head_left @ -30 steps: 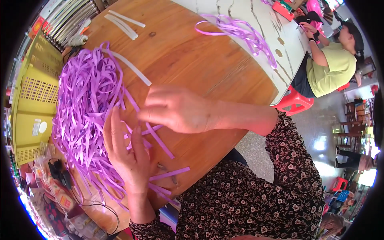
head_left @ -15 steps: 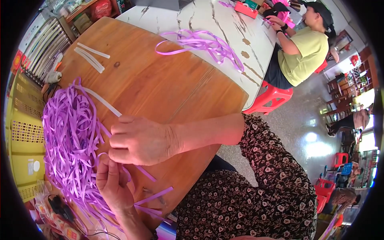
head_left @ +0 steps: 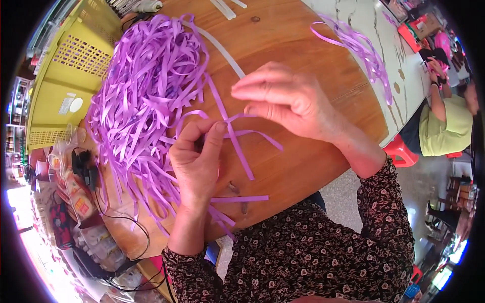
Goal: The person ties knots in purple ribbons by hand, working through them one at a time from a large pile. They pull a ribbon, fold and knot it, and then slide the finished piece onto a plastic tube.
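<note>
My left hand (head_left: pixel 194 164) pinches a thin purple ribbon (head_left: pixel 260 135) between thumb and forefinger, and its loose ends stick out to the right over the wooden table. My right hand (head_left: pixel 298 103) hovers just right of that pinch, its fingers stretched out and the thumb apart, with nothing visibly held. A large tangled heap of purple ribbon (head_left: pixel 151 76) lies beyond and left of my left hand. From its far edge a pale flat strip (head_left: pixel 221 48) runs toward my right fingers. Other ribbon ends (head_left: pixel 240 199) lie near the table's front edge.
A yellow plastic crate (head_left: pixel 76 55) stands left of the wooden table (head_left: pixel 303 45). Black cables and packages lie at lower left. More purple ribbon (head_left: pixel 361 48) rests on the white marbled table at right, where a person in a yellow-green shirt (head_left: pixel 444 126) sits working.
My view has swung, so the table now sits further right and higher. My right hand has come away from the left and its fingers have opened; the left still pinches ribbon.
</note>
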Demonstrator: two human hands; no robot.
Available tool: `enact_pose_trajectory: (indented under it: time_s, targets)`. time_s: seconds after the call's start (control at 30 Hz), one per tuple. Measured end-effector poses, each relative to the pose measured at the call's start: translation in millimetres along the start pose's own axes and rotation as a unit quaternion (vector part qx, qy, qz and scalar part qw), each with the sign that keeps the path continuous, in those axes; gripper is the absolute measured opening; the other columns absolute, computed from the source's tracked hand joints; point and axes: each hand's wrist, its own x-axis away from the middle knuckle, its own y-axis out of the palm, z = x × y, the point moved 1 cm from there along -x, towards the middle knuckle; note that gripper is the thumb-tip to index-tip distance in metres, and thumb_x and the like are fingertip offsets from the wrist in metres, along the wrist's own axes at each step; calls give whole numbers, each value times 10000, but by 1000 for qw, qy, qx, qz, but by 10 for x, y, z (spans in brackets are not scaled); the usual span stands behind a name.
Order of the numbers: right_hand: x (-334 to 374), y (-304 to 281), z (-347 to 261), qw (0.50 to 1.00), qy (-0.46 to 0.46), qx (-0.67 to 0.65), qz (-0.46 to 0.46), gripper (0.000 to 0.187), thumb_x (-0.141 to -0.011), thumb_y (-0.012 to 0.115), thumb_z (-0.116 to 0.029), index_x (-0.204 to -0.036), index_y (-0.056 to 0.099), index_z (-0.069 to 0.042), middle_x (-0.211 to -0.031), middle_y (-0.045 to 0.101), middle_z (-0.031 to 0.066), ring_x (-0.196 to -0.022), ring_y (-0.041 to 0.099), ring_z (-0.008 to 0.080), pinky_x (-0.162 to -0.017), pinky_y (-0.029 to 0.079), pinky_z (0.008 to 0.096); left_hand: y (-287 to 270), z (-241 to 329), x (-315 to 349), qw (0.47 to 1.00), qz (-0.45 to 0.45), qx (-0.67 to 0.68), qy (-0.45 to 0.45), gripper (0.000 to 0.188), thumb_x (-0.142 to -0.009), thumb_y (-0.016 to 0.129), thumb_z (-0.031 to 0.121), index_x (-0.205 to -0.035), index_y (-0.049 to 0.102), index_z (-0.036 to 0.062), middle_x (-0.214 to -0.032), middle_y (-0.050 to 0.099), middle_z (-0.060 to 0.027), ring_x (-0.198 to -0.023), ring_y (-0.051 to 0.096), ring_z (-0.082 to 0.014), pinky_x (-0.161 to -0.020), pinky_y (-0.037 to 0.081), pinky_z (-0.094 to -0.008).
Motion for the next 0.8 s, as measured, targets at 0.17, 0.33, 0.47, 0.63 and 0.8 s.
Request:
enact_pose_trajectory:
  time_s: [0.17,0.33,0.47,0.63,0.8]
  targets:
    - [64,134,-43,998,-18,25,-58,291,-738,717,-78,-1026,680,-64,-948,659,61,-838,614,203,-701,514,302,-4,84,24,1000,-23,-6,-16,41,-865,627,11,-890,647,-14,-730,512,66,-661,421,-9,-598,340,-154]
    - [99,98,-49,996,52,5,-77,233,-740,725,-81,-971,691,-69,-849,641,41,-752,610,180,-635,502,292,-15,87,9,999,-25,-31,36,19,-859,629,6,-868,637,-9,-734,496,63,-651,385,-19,-574,322,-167]
    - [71,72,-76,993,85,-20,-80,170,-743,731,-80,-909,696,-65,-786,617,30,-725,605,150,-611,486,271,-31,51,-19,992,-18,-78,93,15,-851,634,-1,-865,636,-2,-735,510,51,-660,406,-28,-583,335,-171]
    - [65,65,-59,963,142,-158,-166,168,-751,721,-49,-918,700,-51,-809,625,28,-755,597,115,-641,475,242,-48,-28,-64,993,-70,-35,90,31,-854,625,-14,-874,628,10,-781,567,23,-686,483,-48,-611,378,-176]
    - [120,186,-107,851,281,-431,-105,220,-797,663,7,-1009,693,-41,-895,636,35,-791,578,100,-655,465,227,102,46,30,957,-49,279,-58,77,-878,595,-13,-947,597,19,-822,609,-2,-725,536,-55,-635,421,-178]
